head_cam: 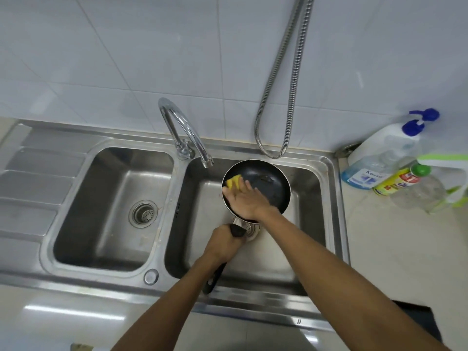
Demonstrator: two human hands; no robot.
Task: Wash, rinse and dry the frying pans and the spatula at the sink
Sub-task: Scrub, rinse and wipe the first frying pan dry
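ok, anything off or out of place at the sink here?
Nothing major. The frying pan in the right basin has a residue patch near its far rim; the right hand presses the sponge beside it, the left hand grips the handle. The counter bottles look tilted, possibly lens distortion.

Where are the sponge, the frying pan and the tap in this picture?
sponge (234,183), head view, on its yellow top face.
frying pan (274,190), head view, on its dark inner base.
tap (196,138), head view, on its curved spout.
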